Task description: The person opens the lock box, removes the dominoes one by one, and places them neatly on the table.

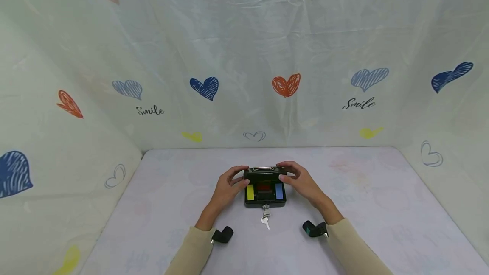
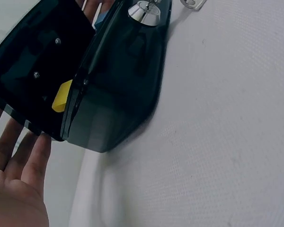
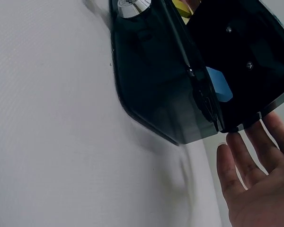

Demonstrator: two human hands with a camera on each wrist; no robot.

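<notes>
A small black glossy box (image 1: 254, 204) sits in the middle of the white, faintly patterned tabletop (image 1: 172, 211), its hinged black lid (image 1: 264, 177) raised at the far side, with a slim metal carrying handle (image 1: 263, 168) along the top.

The left hand (image 1: 228, 185) holds the lid's left end, its grip narrow, with the thumb on the near face and the fingers at the far edge. The right hand (image 1: 301, 180) holds the right end in much the same way; in the right wrist view, its smallest finger stands slightly apart from the lid.

Inside the box, a flat-sided yellow block (image 1: 250, 192) lies at the left and a flat-sided blue block (image 1: 279, 191) at the right, with a dark red patch (image 1: 263, 187) between them, too small to make out. A round silver lock (image 2: 144, 13) is set in the near wall, and silver keys (image 1: 265, 220) hang from it toward the near side, over the tabletop. Two small metal rivets (image 2: 57, 41) dot the lid's inner face.

Both forearms wear beige sleeves (image 1: 191, 251), each with a black wrist device (image 1: 223, 235) at the cuff. Beyond the tabletop's far edge hangs a pale sheet (image 1: 244, 54) printed with blue, red and yellow hearts and the word "Smile".
</notes>
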